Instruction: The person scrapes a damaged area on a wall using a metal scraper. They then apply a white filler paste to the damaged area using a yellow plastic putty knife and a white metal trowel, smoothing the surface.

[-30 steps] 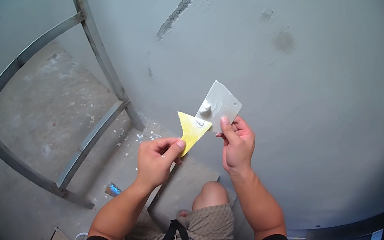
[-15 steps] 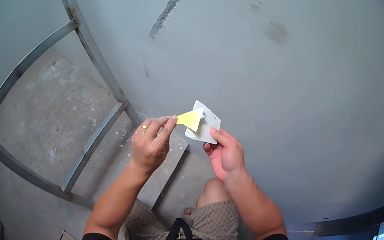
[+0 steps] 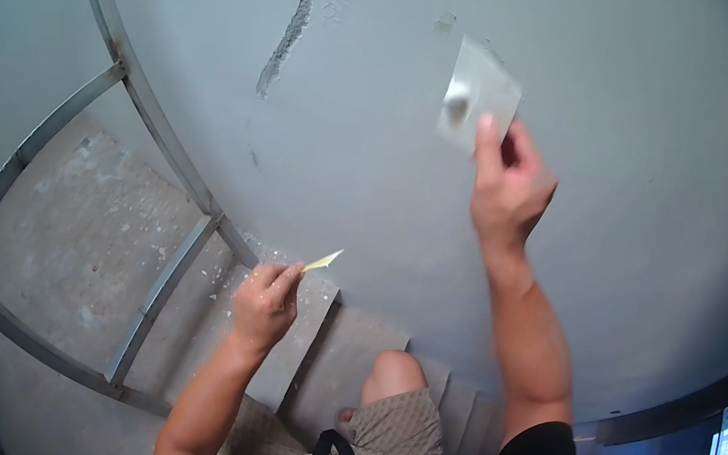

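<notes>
My left hand [image 3: 264, 302] is closed on a small yellow scraper [image 3: 321, 262], seen nearly edge-on, with white paste at its tip. White specks dot the fingers. Raised toward the grey wall [image 3: 628, 241], my right hand [image 3: 512, 194] pinches a thin, pale four-cornered spreader plate [image 3: 489, 85] by its lower edge, thumb on the face. A whitish smear and a dark spot [image 3: 456, 107] show on the plate, blurred by motion. It covers part of the wall just below a small rough patch [image 3: 445, 21]; whether it touches the wall I cannot tell.
A long rough gouge [image 3: 286, 39] runs down the wall at upper left. Metal railing [image 3: 166, 122] curves along the left side. Concrete steps [image 3: 318, 335] spattered with white lie below, beside my bent knee [image 3: 395, 375]. A bright window [image 3: 723, 446] is at lower right.
My right hand has carried the spreader plate up and right to the wall patches, away from the yellow scraper. My left hand has dropped slightly, and the scraper has turned edge-on.
</notes>
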The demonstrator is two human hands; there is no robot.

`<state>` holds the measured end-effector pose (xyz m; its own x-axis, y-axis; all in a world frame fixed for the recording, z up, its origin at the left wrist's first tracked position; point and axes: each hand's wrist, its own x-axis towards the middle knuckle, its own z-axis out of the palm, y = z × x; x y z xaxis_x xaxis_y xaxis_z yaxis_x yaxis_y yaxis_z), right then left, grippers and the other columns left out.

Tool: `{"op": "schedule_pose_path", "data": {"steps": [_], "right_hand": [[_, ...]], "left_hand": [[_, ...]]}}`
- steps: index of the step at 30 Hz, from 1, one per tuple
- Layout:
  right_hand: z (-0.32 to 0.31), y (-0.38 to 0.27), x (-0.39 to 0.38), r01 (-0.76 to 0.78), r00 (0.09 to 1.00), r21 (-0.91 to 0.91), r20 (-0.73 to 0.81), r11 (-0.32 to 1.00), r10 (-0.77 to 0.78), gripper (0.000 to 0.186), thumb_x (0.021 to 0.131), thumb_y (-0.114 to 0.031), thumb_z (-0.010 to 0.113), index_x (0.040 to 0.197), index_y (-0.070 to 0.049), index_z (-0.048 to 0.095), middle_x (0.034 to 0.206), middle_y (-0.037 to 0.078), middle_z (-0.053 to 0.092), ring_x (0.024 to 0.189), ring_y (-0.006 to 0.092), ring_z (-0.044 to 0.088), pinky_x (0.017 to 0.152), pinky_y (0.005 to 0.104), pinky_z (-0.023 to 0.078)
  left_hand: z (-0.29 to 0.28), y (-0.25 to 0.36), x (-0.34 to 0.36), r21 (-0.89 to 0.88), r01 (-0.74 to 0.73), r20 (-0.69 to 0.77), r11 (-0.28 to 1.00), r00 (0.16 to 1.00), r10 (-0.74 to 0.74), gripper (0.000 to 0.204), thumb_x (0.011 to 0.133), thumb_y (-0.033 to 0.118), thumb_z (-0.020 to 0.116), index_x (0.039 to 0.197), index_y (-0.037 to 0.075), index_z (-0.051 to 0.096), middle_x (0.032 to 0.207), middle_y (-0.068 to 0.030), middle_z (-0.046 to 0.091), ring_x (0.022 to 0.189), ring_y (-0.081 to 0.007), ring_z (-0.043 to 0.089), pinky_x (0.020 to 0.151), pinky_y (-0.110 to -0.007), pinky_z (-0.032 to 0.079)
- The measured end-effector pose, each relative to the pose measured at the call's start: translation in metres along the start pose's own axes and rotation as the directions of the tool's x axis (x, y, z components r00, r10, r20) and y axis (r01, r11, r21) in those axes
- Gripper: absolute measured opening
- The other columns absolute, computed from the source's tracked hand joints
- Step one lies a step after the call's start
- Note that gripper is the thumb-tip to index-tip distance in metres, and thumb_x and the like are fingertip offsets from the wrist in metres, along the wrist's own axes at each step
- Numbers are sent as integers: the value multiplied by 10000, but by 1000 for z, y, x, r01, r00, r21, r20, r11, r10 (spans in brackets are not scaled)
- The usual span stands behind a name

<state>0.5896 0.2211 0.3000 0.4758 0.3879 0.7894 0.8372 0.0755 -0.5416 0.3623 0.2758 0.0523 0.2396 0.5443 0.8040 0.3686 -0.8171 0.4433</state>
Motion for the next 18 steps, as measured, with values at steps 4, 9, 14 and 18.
{"op": "schedule_pose_path", "data": {"steps": [4, 9, 14, 18], "right_hand": [[19, -8, 83, 720, 660, -249, -42, 648, -750, 175, 884, 8, 720, 1055, -22, 747, 833, 101, 711, 731, 275, 654, 671, 373, 543], [48, 12, 107, 824, 409, -514, 248, 239, -878, 165, 810, 0, 665, 963, -3, 724, 848, 66, 704, 742, 228, 635, 636, 320, 558], [61, 23, 104, 816, 363, -571, 384, 91, -849, 113, 795, 2, 618, 887, -20, 679, 812, 63, 639, 735, 200, 608, 613, 297, 546], [62, 24, 89, 806, 436, -583, 465, 104, -771, 256, 826, -13, 621, 1048, 12, 745, 930, 71, 707, 790, 207, 648, 635, 307, 559]], "left_hand": [[13, 10, -17, -54, 54, 38, 997, 998, -52, 126, 878, 57, 798, 1001, 77, 775, 909, -91, 719, 768, -285, 697, 637, -385, 553], [20, 13, -26, -81, 94, 13, 992, 996, -93, 133, 884, 63, 791, 1015, 84, 781, 893, -86, 717, 756, -281, 694, 637, -383, 546], [19, 15, -29, -97, 125, 27, 987, 992, -123, 122, 888, 61, 785, 1009, 78, 782, 885, -90, 719, 749, -278, 691, 636, -377, 544], [17, 14, -30, -116, 144, 30, 983, 989, -142, 114, 890, 48, 779, 1002, 69, 782, 877, -100, 718, 737, -281, 692, 632, -372, 546]]}}
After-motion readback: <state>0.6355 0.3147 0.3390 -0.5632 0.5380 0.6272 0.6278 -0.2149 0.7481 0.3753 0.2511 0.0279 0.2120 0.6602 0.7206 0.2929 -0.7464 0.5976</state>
